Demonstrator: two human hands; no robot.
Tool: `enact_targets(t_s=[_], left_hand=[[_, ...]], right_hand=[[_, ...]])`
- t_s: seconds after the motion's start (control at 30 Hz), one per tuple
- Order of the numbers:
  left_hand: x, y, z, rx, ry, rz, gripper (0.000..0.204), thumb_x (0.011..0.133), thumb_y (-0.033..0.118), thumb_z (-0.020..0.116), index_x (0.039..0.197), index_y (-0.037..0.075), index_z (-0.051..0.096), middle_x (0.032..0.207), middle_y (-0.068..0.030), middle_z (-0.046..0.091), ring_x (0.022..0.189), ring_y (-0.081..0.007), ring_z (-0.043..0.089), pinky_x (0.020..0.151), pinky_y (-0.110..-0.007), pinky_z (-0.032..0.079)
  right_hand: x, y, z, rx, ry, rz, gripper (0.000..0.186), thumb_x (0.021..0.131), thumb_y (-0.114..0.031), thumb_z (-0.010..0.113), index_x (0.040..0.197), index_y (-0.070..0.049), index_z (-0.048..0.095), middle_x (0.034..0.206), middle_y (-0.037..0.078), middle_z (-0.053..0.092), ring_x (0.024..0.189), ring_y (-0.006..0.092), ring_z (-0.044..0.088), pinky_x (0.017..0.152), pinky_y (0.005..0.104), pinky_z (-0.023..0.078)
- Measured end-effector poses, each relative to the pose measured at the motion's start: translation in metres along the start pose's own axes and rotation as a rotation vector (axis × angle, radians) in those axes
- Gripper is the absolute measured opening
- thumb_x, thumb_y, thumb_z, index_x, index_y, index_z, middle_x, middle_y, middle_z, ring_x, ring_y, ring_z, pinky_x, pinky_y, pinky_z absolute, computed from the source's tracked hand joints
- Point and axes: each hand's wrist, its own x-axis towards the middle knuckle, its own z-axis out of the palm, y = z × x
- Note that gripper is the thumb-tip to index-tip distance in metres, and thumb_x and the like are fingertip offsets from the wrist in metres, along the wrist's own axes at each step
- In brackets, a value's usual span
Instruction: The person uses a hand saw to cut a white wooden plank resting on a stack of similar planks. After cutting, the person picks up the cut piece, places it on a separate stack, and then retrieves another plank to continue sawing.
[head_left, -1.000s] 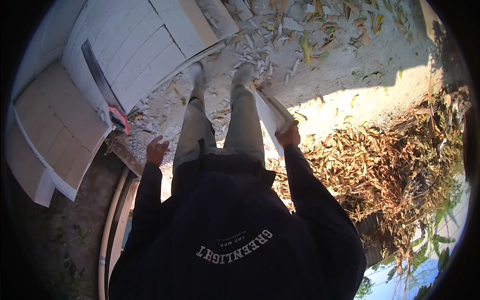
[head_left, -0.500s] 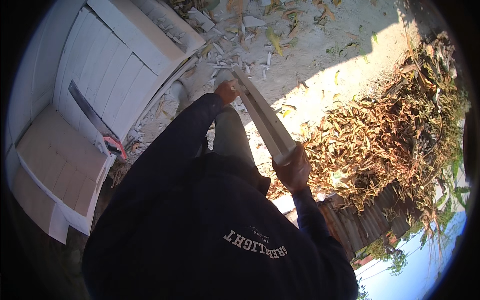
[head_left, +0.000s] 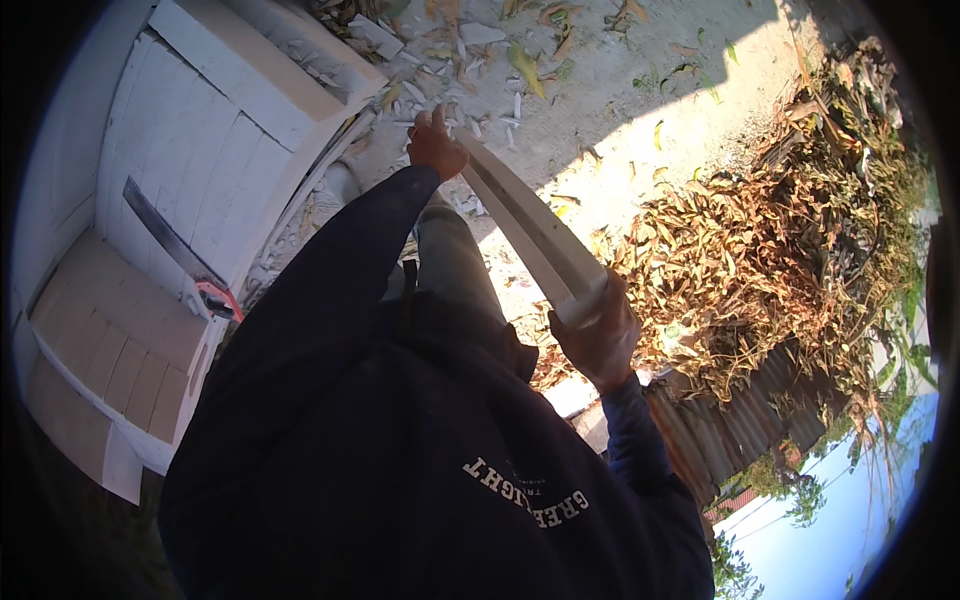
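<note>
A long, pale, channelled strip (head_left: 530,225), its material unclear, slants across in front of me, with a groove running down its length. My right hand (head_left: 600,335) is closed around its near end, the thumb along one side and the fingers on the other. At the far end, my left hand (head_left: 437,145) is beside the strip with its fingers stretched out and apart. Whether its palm touches the strip cannot be made out. A handsaw (head_left: 170,235) with a red handle lies on white stacked pieces (head_left: 190,140) to the left.
Pale scraps (head_left: 483,34) and fallen leaves litter the sandy ground beyond my hands. A big heap of dry brown leaves (head_left: 740,250) lies on the right, above rusty corrugated sheets (head_left: 700,430). Pale boxy pieces (head_left: 120,365) stand at the lower left.
My left hand has gone from closed at the strip's far end to stretched fingers beside it. The strip's near end and my right hand have shifted slightly to the right.
</note>
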Motion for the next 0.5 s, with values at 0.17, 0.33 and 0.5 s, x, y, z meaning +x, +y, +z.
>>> enact_targets(t_s=[0.17, 0.33, 0.5], left_hand=[[-0.055, 0.032, -0.012, 0.116, -0.378, 0.294, 0.035, 0.080, 0.020, 0.072, 0.114, 0.014, 0.075, 0.119, -0.0134, 0.072, 0.128, -0.0417, 0.054, 0.108, -0.048, 0.046], [-0.078, 0.008, 0.056, 0.081, -0.489, 0.753, 0.016, 0.083, 0.012, 0.062, 0.087, 0.011, 0.077, 0.107, -0.0156, 0.074, 0.118, -0.0364, 0.064, 0.109, -0.049, 0.046], [-0.098, -0.001, 0.076, -0.126, -0.278, 0.596, 0.014, 0.083, 0.011, 0.063, 0.087, 0.009, 0.076, 0.095, -0.0131, 0.075, 0.119, -0.0379, 0.063, 0.107, -0.049, 0.047]], right_hand=[[-0.007, 0.004, 0.005, -0.049, -0.003, 0.003, 0.053, 0.077, -0.015, 0.076, 0.122, -0.001, 0.051, 0.097, 0.018, 0.065, 0.081, 0.0408, 0.069, 0.066, 0.0489, 0.057], [-0.009, 0.001, 0.007, -0.071, 0.010, -0.022, 0.051, 0.078, -0.015, 0.074, 0.121, 0.000, 0.051, 0.095, 0.017, 0.063, 0.081, 0.0404, 0.067, 0.065, 0.0492, 0.056], [-0.010, 0.000, 0.015, -0.043, 0.012, 0.016, 0.046, 0.079, -0.015, 0.073, 0.118, -0.002, 0.053, 0.092, 0.015, 0.063, 0.079, 0.0401, 0.067, 0.064, 0.0492, 0.055]])
